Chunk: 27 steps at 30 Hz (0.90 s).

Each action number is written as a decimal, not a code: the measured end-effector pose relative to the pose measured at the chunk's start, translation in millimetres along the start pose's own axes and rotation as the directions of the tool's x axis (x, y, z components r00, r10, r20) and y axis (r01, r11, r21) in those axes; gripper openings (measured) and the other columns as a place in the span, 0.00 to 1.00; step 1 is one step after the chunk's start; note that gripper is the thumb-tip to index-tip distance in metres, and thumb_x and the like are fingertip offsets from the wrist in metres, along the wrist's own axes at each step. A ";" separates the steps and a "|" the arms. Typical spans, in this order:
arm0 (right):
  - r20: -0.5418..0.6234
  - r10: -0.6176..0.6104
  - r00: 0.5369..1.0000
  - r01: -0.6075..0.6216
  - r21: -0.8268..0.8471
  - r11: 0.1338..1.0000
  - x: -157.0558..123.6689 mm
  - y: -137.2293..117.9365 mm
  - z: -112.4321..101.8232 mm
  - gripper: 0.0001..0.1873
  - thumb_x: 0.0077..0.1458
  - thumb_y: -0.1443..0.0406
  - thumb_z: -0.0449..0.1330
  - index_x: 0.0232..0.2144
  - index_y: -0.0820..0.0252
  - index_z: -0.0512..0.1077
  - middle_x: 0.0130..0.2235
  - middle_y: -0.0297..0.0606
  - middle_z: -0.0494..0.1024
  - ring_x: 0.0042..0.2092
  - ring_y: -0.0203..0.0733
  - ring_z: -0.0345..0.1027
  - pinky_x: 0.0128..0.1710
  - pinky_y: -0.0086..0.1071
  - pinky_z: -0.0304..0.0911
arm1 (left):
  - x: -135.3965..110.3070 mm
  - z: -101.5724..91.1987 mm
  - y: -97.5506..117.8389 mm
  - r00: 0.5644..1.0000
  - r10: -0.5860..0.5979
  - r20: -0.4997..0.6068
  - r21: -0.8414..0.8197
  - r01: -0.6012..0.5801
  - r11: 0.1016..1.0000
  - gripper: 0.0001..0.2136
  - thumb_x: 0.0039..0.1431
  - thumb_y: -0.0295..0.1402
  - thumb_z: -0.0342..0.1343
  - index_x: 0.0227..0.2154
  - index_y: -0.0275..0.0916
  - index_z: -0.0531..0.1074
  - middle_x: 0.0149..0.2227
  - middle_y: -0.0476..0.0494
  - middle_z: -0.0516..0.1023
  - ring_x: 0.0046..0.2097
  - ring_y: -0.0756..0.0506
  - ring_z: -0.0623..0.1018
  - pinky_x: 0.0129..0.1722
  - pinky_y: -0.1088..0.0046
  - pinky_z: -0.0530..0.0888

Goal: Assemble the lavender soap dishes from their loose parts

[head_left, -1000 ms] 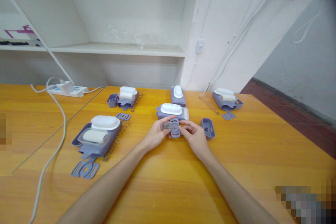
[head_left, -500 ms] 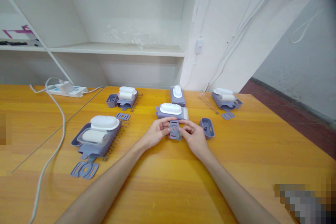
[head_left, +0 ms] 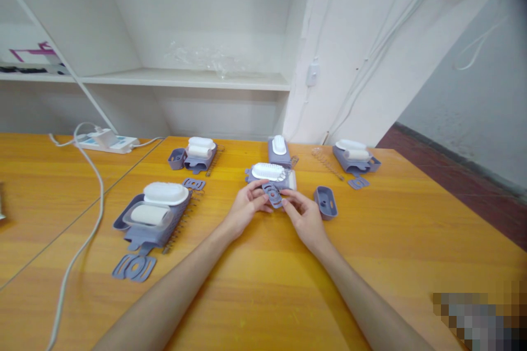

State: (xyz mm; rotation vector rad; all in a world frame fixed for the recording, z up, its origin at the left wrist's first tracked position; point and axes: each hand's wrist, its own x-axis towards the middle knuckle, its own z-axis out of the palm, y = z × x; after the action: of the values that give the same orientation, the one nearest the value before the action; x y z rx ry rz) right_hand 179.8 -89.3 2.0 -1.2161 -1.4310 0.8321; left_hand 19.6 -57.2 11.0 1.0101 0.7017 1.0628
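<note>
Between my two hands is a flat grey-purple slotted plate [head_left: 272,195]. My left hand [head_left: 244,207] pinches its left edge. My right hand [head_left: 304,218], also closed, grips its right edge. A thin metal coil spring [head_left: 289,169] stretches up and away behind the plate; how it joins the plate is hidden. Just beyond my fingers lies a grey-purple holder with a white oval bristled piece [head_left: 265,171] on top. To the right of my right hand sits an open grey-purple cup [head_left: 325,202].
Similar sets lie around: a large one [head_left: 158,219] at left with a slotted plate [head_left: 134,267], others at back left [head_left: 200,154] and back right [head_left: 353,156]. Another holder [head_left: 279,151] stands behind. A loose spring [head_left: 328,163], power strip [head_left: 107,141] and white cable [head_left: 99,197] are on the table.
The plate has tilted and shifted slightly up and away in my hands. The spring, earlier foreshortened over the plate, now extends away behind it towards the bristled piece.
</note>
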 end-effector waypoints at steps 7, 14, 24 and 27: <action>-0.045 -0.154 0.987 0.143 -0.185 0.972 -4.4 -2.4 1.2 0.12 0.56 0.64 0.54 0.41 0.60 0.72 0.38 0.41 0.77 0.39 0.43 0.71 0.41 0.36 0.66 | 0.3 3.7 -2.7 0.993 0.058 -0.103 0.025 -0.056 0.998 0.25 0.46 0.32 0.61 0.48 0.35 0.62 0.32 0.45 0.75 0.31 0.49 0.76 0.29 0.72 0.75; -0.078 -0.598 0.798 0.367 -0.724 0.584 -15.2 -14.5 2.9 0.17 0.49 0.72 0.55 0.39 0.52 0.75 0.59 0.42 0.61 0.58 0.53 0.56 0.55 0.50 0.53 | 0.0 4.0 -9.5 0.953 0.205 -0.224 0.233 -0.152 0.960 0.16 0.50 0.31 0.55 0.43 0.35 0.66 0.34 0.44 0.75 0.31 0.49 0.75 0.27 0.75 0.72; 0.069 -0.690 0.721 0.256 -0.951 0.172 -19.8 -15.2 4.2 0.23 0.50 0.71 0.57 0.48 0.44 0.70 0.62 0.36 0.58 0.66 0.55 0.35 0.58 0.62 0.20 | -6.5 5.4 -14.1 0.890 0.391 -0.236 0.561 -0.204 0.802 0.11 0.53 0.30 0.54 0.40 0.37 0.72 0.32 0.45 0.77 0.31 0.49 0.74 0.31 0.76 0.69; 0.186 -0.636 0.749 0.319 -0.943 0.099 -20.0 -17.5 4.9 0.17 0.52 0.72 0.54 0.42 0.50 0.73 0.62 0.35 0.57 0.66 0.50 0.37 0.59 0.57 0.15 | -7.5 6.3 -12.7 0.899 0.383 -0.213 0.590 -0.194 0.784 0.12 0.53 0.30 0.53 0.41 0.38 0.71 0.32 0.45 0.76 0.31 0.49 0.73 0.31 0.76 0.69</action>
State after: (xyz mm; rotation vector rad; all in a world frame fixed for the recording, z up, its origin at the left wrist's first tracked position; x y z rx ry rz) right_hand 169.8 -112.3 12.1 -1.4089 -1.9715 -0.8999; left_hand 27.1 -68.1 1.8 1.5048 1.2008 1.3531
